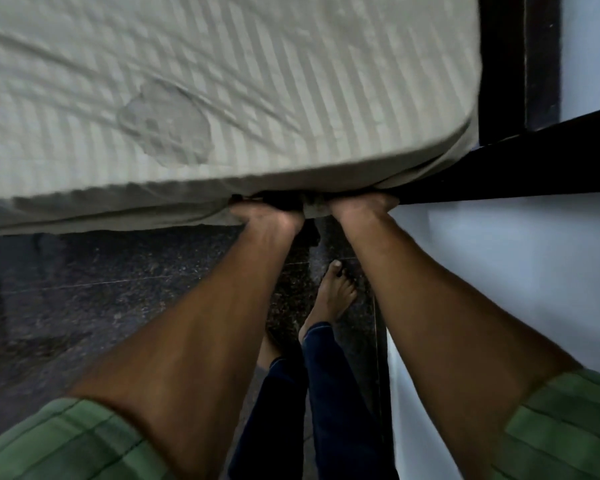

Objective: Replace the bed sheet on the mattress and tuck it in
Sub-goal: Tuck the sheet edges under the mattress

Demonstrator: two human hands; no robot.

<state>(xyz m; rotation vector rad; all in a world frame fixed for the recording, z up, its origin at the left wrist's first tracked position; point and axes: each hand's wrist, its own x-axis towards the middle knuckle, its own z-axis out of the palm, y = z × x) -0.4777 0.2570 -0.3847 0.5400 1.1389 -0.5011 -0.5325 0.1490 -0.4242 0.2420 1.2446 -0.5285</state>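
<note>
A pale striped bed sheet (222, 81) covers the mattress (413, 157), with creases and a round darker patch left of centre. Its loose edge hangs along the mattress's near side at the left. My left hand (267, 216) and my right hand (361, 206) are both pushed in under the near edge of the mattress by its right corner, a bunch of sheet between them. The fingers of both hands are hidden under the mattress, so their grip cannot be seen.
A dark bed frame (520, 168) runs along the right side and the corner. A pale wall (499, 271) stands close on the right. Dark speckled floor (118, 289) lies below, with my bare feet (336, 292) by the bed.
</note>
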